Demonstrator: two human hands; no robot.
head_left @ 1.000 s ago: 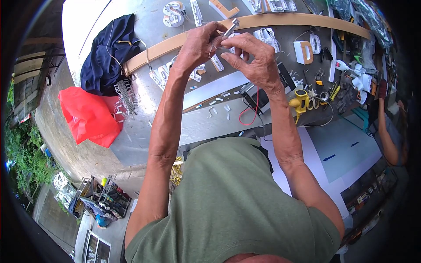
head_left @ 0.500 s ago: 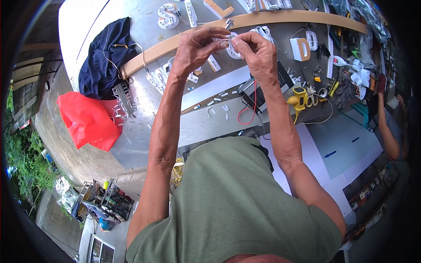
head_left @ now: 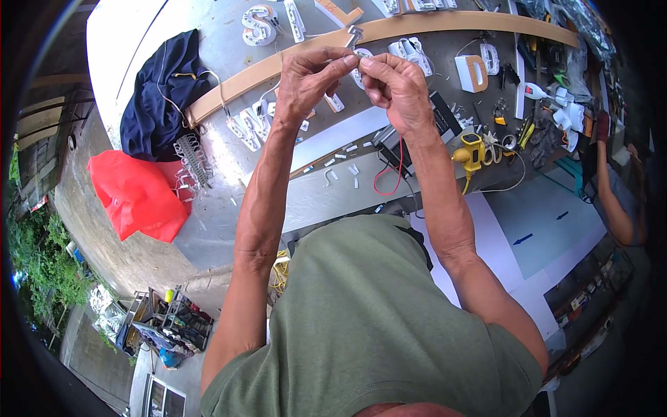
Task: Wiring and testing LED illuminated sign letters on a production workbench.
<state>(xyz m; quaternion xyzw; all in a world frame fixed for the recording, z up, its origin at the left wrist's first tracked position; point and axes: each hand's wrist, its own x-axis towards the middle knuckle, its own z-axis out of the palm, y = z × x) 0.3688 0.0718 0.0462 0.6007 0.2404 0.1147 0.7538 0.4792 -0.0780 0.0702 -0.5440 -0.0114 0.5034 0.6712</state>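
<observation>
Both hands meet above the metal workbench, fingertips close together. My left hand [head_left: 313,82] is closed in a pinch, thumb against forefinger, on what looks like a thin wire. My right hand [head_left: 397,89] pinches at the same spot, its other fingers curled. A small white LED module [head_left: 355,33] sticks up just beyond the fingertips; its link to the wire is partly hidden by the fingers. Behind the hands lies a white letter-shaped shell [head_left: 362,54] with modules inside. Another letter shell [head_left: 411,54] sits right of it, and a third [head_left: 259,26] stands farther back.
A long curved tan strip [head_left: 417,26] crosses the bench. Near my right forearm are a power supply box [head_left: 445,115] with a red lead and a yellow glue gun [head_left: 472,153]. Left are dark cloth [head_left: 163,90] and a red bag [head_left: 135,194]. Another person's arm [head_left: 613,194] shows far right.
My hands have shifted slightly left and their fingertips have come closer together. The right fingers are more curled. The bench items sit slightly left in the view.
</observation>
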